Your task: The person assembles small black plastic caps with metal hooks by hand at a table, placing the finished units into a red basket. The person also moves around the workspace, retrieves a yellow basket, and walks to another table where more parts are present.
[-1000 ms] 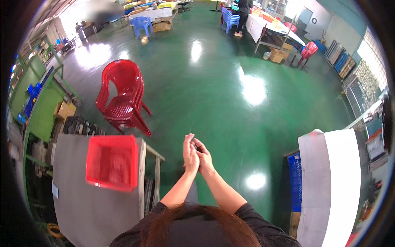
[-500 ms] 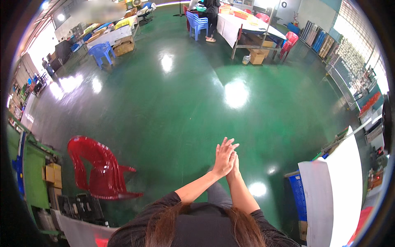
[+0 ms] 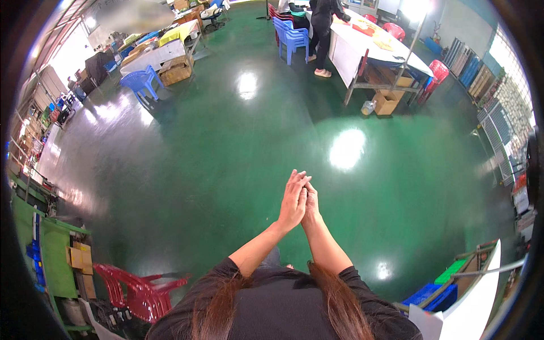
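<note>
My hands meet palm to palm in front of me, above the green floor (image 3: 226, 187). My left hand (image 3: 293, 199) lies flat against the other, its fingers stretched forward. Behind it, my right hand (image 3: 311, 204) is pressed to the left palm; its fingers are partly covered, with the tips showing past the left hand. No object shows in or between the hands.
Stacked red plastic chairs (image 3: 139, 294) stand at lower left beside green shelving (image 3: 56, 252). At lower right are a white panel (image 3: 473, 306) and a blue crate (image 3: 433, 297). Ahead are a long white table (image 3: 351, 54), blue chairs (image 3: 292, 39) and a standing person (image 3: 322, 34).
The table and blue chairs ahead appear nearer, and the red chairs and white panel have slipped toward the lower edge. My hands stay together and sit slightly higher and further left.
</note>
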`<control>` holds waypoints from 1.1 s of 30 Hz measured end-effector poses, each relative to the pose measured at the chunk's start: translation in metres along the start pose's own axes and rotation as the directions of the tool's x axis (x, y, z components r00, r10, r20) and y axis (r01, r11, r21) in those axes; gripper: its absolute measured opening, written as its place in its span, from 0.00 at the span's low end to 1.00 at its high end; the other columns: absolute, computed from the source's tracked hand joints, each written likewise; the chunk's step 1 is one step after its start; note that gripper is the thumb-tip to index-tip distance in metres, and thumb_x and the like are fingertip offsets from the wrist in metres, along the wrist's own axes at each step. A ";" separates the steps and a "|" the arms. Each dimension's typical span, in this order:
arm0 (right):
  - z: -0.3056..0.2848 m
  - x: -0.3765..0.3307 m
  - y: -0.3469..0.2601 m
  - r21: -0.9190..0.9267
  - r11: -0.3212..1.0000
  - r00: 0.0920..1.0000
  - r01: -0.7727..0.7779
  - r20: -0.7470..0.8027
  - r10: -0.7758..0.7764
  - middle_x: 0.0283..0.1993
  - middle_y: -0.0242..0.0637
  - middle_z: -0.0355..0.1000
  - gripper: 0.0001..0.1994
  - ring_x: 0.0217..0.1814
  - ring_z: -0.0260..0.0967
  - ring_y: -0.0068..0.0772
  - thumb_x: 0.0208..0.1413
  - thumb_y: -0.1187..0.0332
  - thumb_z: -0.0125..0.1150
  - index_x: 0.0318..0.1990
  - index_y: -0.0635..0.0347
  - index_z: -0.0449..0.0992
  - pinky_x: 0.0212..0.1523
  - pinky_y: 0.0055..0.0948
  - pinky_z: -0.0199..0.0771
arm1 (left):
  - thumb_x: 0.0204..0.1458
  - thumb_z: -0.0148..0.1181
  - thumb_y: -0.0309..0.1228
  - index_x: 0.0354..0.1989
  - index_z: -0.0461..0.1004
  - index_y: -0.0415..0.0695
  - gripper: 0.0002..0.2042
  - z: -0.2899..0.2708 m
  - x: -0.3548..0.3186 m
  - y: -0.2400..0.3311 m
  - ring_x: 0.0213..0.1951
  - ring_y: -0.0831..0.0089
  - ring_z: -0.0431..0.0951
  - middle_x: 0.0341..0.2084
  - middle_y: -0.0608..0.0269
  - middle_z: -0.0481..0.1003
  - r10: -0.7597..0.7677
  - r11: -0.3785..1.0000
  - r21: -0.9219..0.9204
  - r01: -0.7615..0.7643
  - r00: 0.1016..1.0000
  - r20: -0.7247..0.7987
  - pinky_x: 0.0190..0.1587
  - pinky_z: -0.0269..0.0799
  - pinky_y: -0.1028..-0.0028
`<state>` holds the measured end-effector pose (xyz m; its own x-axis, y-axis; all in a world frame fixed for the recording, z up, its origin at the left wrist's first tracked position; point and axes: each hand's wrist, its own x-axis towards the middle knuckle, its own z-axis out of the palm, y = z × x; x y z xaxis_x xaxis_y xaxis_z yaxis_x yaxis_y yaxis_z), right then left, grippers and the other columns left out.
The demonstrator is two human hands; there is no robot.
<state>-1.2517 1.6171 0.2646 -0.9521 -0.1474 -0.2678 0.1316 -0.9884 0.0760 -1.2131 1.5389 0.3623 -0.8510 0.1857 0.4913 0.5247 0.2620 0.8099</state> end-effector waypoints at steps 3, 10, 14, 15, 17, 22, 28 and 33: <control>0.059 0.102 -0.031 -0.014 1.000 0.999 0.017 -0.046 -0.017 0.30 0.33 0.71 0.09 0.32 0.69 0.27 0.58 0.63 0.50 0.41 0.55 0.72 0.26 0.24 0.73 | 0.56 0.41 0.23 0.50 0.68 0.42 0.14 0.012 0.094 -0.078 0.62 0.54 0.53 0.54 0.56 0.64 -0.052 0.999 0.015 0.052 0.998 -0.036 0.63 0.48 0.61; 0.109 0.286 -0.225 0.057 0.985 0.985 0.160 -0.070 -0.156 0.29 0.29 0.65 0.09 0.27 0.59 0.22 0.59 0.64 0.50 0.41 0.56 0.70 0.11 0.13 0.50 | 0.57 0.43 0.26 0.42 0.72 0.41 0.11 0.086 0.379 -0.209 0.46 0.62 0.71 0.40 0.55 0.73 -0.058 0.996 -0.072 0.059 0.998 0.026 0.51 0.64 0.68; 0.157 0.349 -0.346 0.049 0.932 0.930 0.360 -0.098 -0.354 0.29 0.30 0.65 0.07 0.26 0.61 0.22 0.57 0.66 0.51 0.40 0.57 0.70 0.10 0.14 0.52 | 0.57 0.43 0.27 0.40 0.73 0.40 0.11 0.144 0.564 -0.267 0.36 0.74 0.74 0.33 0.59 0.76 -0.194 0.926 -0.265 0.268 0.941 0.276 0.41 0.68 0.76; 0.161 0.369 -0.374 0.074 0.923 0.925 0.378 -0.072 -0.373 0.29 0.30 0.66 0.06 0.27 0.62 0.22 0.57 0.67 0.52 0.39 0.58 0.71 0.10 0.14 0.54 | 0.57 0.43 0.27 0.41 0.73 0.41 0.11 0.159 0.602 -0.291 0.35 0.74 0.74 0.32 0.60 0.76 -0.193 0.916 -0.275 0.293 0.921 0.339 0.40 0.68 0.77; 0.166 0.422 -0.435 0.105 0.904 0.910 0.413 -0.090 -0.405 0.29 0.31 0.66 0.06 0.28 0.64 0.23 0.57 0.68 0.51 0.38 0.58 0.71 0.11 0.14 0.57 | 0.56 0.44 0.28 0.41 0.73 0.40 0.11 0.191 0.667 -0.356 0.33 0.76 0.74 0.30 0.63 0.76 -0.254 0.892 -0.219 0.395 0.840 0.479 0.39 0.69 0.78; 0.215 0.588 -0.580 0.115 0.853 0.859 0.509 -0.126 -0.496 0.29 0.32 0.66 0.06 0.30 0.66 0.27 0.57 0.69 0.50 0.37 0.60 0.71 0.13 0.15 0.61 | 0.55 0.44 0.37 0.43 0.73 0.42 0.15 0.224 0.682 -0.592 0.44 0.60 0.74 0.40 0.55 0.75 -0.401 0.914 0.279 0.295 0.762 0.509 0.48 0.68 0.67; 0.349 0.822 -0.731 0.170 0.897 0.910 0.409 -0.002 -0.415 0.29 0.36 0.68 0.04 0.30 0.68 0.32 0.55 0.71 0.52 0.34 0.63 0.70 0.17 0.19 0.67 | 0.44 0.49 0.32 0.37 0.75 0.39 0.14 0.069 0.595 -0.732 0.40 0.54 0.75 0.36 0.49 0.75 -0.704 0.633 0.632 -0.446 0.007 0.710 0.42 0.71 0.60; 0.421 1.032 -0.826 0.242 0.876 0.900 0.416 0.024 -0.434 0.30 0.46 0.67 0.04 0.32 0.68 0.36 0.54 0.75 0.51 0.32 0.68 0.69 0.23 0.24 0.74 | 0.47 0.49 0.34 0.35 0.75 0.40 0.13 0.069 0.707 -0.748 0.36 0.56 0.75 0.31 0.51 0.75 -0.957 0.284 0.903 0.323 0.034 0.289 0.38 0.71 0.60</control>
<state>-2.4587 2.2966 0.3295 -0.9211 0.2976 -0.2510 -0.3479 -0.9185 0.1878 -2.2060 1.5398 0.0817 -0.5246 0.0289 -0.8509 -0.1069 0.9893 0.0995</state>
